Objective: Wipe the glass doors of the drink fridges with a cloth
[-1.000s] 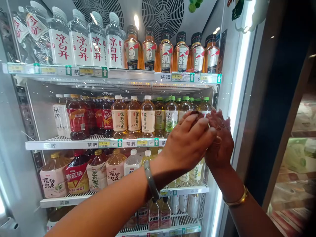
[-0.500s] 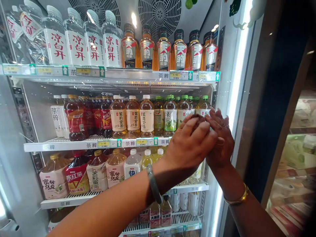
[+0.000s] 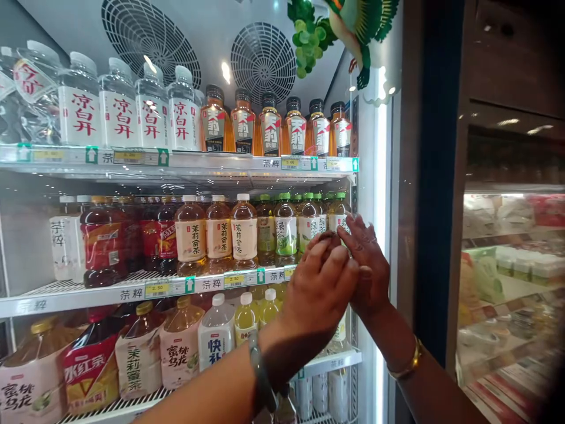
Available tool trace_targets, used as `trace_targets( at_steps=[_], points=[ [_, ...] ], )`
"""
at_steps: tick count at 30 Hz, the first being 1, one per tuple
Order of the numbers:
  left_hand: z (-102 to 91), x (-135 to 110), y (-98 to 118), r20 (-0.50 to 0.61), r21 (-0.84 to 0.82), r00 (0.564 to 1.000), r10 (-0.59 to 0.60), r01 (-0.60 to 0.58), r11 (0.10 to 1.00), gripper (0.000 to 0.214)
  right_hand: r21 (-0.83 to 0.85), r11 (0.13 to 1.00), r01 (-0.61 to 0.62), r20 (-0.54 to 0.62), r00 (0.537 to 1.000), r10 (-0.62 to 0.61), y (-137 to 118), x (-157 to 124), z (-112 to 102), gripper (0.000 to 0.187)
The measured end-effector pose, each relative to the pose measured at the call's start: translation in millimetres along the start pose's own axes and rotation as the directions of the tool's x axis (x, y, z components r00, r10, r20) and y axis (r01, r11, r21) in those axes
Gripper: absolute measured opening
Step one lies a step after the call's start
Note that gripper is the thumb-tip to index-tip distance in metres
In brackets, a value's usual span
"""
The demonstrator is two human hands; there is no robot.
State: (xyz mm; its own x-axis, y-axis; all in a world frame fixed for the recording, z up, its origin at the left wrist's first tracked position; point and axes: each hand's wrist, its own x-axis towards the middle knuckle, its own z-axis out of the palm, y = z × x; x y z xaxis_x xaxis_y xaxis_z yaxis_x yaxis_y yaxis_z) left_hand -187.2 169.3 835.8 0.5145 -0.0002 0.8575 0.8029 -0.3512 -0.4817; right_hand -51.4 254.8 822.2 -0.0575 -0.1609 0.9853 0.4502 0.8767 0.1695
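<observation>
Lit drinks cooler (image 3: 368,150) — the view swings, green grapes (image 3: 306,50) now hanging at twelve o'clock! Hand-work carries on: left hand (image 3: 315,288) curled, grip unclear; right hand (image 3: 369,266) close by, fingers extended — small dark thing (image 3: 327,235) at four o'clock, by the left fingertips.

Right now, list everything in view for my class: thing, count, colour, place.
Shelves: several, white, fridge
Fan grilles: two, grey, top
Grape and bird decorations: two, mostly green, upper right
Clear bottles: at least six, top shelf left
Amber bottles: six in front, top shelf right
White bottles: two, middle shelf left
Red bottles: several, beside them
Brown bottles: three in front, middle shelf
Green bottles: several, middle shelf right
Large bottles: several, mixed colours, lower shelf
Price tags: several, yellow, shelf edges
Packages: many, mixed, blurred, right
Bracelets: two, grey left, gold right
Left hand, right hand: two, bare, close together, mid-right
</observation>
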Motion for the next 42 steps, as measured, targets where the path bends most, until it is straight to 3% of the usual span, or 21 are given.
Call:
trace_targets(
  at_steps=[3, 6, 8, 12, 14, 21, 24, 28, 31, 36, 42],
  points=[
    [-13.0, 25, -16, 0.04, 0.033, 0.999, -0.024, 0.023, 0.999, 0.032, 0.019, 1.0, -0.003, -0.041, 0.999, 0.004, 1, -3, 2, 0.058],
    [-19.6, 47, -23, 0.034, 0.048, 0.992, -0.119, 0.117, 0.992, 0.037, 0.077, 0.996, -0.042, -0.081, 0.996, 0.048, -1, -2, 2, 0.062],
    [-16.5, 43, -18, 0.033, 0.043, 0.993, -0.111, 0.109, 0.993, 0.035, 0.115, 0.991, -0.073, -0.11, 0.99, 0.085, -2, -1, 1, 0.064],
    [-2.7, 10, 5, 0.063, 0.01, 0.997, 0.046, -0.046, 0.999, 0.028, 0.194, 0.979, -0.065, -0.132, 0.987, 0.091, -1, -1, -3, 0.062],
    [-0.1, 5, 6, 0.071, -0.024, 0.995, 0.072, -0.071, 0.997, 0.027, 0.197, 0.979, -0.053, -0.121, 0.99, 0.078, 0, -2, -4, 0.061],
    [-1.6, 55, -20, 0.012, 0.015, 0.999, -0.044, 0.044, 0.999, 0.037, 0.296, 0.948, -0.116, -0.178, 0.969, 0.174, -1, -3, 0, 0.061],
    [8.1, 41, -6, 0.015, 0.003, 1.0, 0.011, -0.011, 1.0, 0.031, 0.32, 0.937, -0.136, -0.18, 0.963, 0.201, -1, -5, -2, 0.061],
    [12.3, 14, 10, 0.08, -0.044, 0.994, 0.069, -0.066, 0.997, 0.031, 0.315, 0.944, -0.098, -0.127, 0.981, 0.144, 0, -9, -7, 0.059],
    [7.5, 27, 2, 0.114, -0.036, 0.992, 0.053, -0.049, 0.998, 0.034, 0.325, 0.939, -0.115, -0.147, 0.974, 0.17, 0, -10, -7, 0.058],
    [9.1, 60, -8, 0.033, 0.024, 0.999, -0.034, 0.033, 0.999, 0.037, 0.346, 0.927, -0.142, -0.229, 0.946, 0.231, 0, -10, -1, 0.059],
    [25.6, 20, 11, 0.002, -0.13, 1.0, 0.031, -0.031, 0.991, 0.04, 0.412, 0.9, -0.144, -0.155, 0.962, 0.225, 3, -20, -7, 0.057]
  ],
)
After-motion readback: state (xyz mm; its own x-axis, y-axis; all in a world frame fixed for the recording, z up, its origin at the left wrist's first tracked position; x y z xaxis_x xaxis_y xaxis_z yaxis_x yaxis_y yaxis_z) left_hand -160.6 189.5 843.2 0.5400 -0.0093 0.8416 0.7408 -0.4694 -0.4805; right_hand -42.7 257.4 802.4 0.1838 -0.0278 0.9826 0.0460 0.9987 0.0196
